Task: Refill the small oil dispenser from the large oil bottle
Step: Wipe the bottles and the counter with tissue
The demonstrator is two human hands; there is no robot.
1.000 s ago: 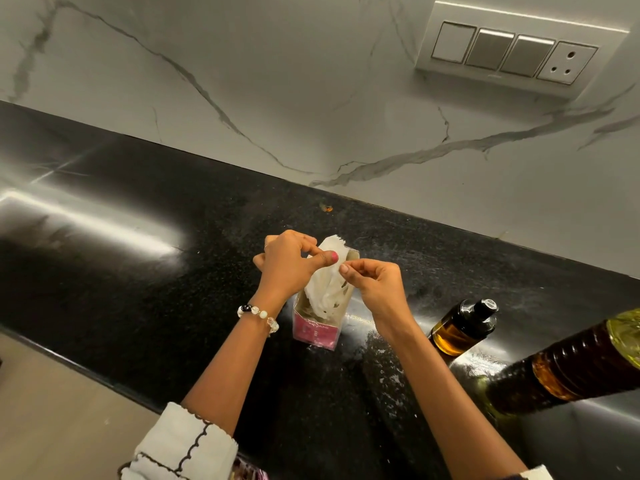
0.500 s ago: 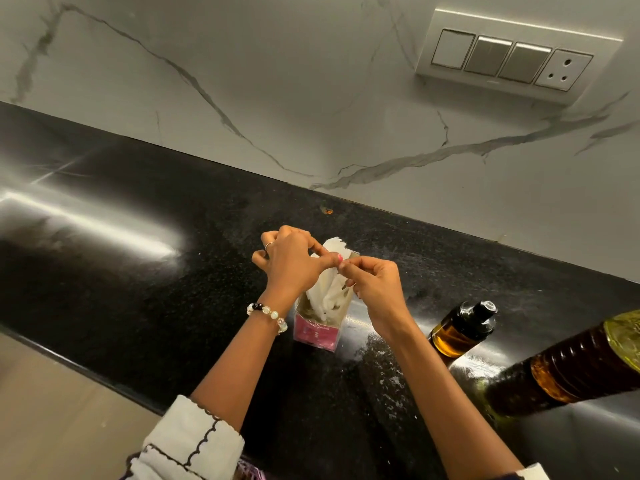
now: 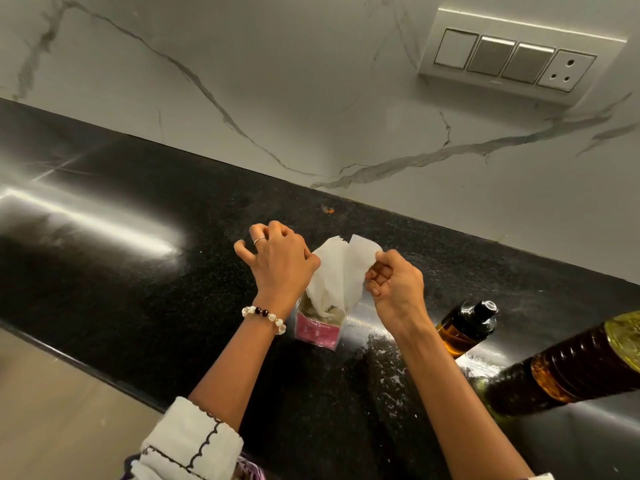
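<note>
While both hands work over a small pink box (image 3: 317,332) in the middle of the black counter (image 3: 138,271), a white tissue (image 3: 337,271) stands up out of the open top of this box. The right hand (image 3: 396,289) is closed, and its thumb and fingers pinch the upper right edge of the tissue. The left hand (image 3: 280,261) is at the left side of the tissue, with the fingers curled loosely; the back of the hand hides the fingertips, so I cannot tell if it really holds the paper or only touches it. This hand has a ring on one finger, and a bead bracelet (image 3: 265,317) is around the wrist. A white sleeve (image 3: 188,445) with dark stitching covers the left forearm lower down.

The small oil dispenser (image 3: 465,327) stands on the counter to the right of the box, just beside the right wrist but not touching it. It has a black top and amber oil inside. The large oil bottle (image 3: 571,372) is further to the right, near the edge of the view, with a yellow cap and dark oil. No hand touches either of them. Behind the counter is a white marble wall (image 3: 277,81) with grey veins, and a switch panel (image 3: 512,58) is fixed on it at the upper right.
</note>
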